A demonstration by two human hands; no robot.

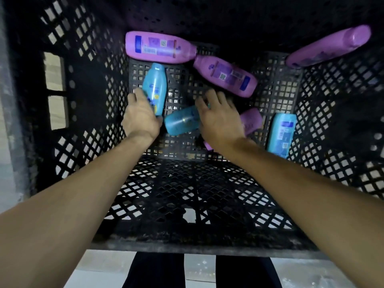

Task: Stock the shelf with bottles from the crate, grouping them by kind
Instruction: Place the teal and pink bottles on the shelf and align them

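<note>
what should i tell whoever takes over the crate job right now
Left hand: gripping the lower end of a blue bottle on the crate floor.
Right hand: fingers spread over a second blue bottle; grip not clear.
Still in the black crate: a third blue bottle at the right, three purple bottles lying in the open, and one more purple bottle partly under the right hand.
Done: cannot tell, the shelf is out of view.
Left: lift out all seven, shelve blue with blue, purple with purple.
</note>
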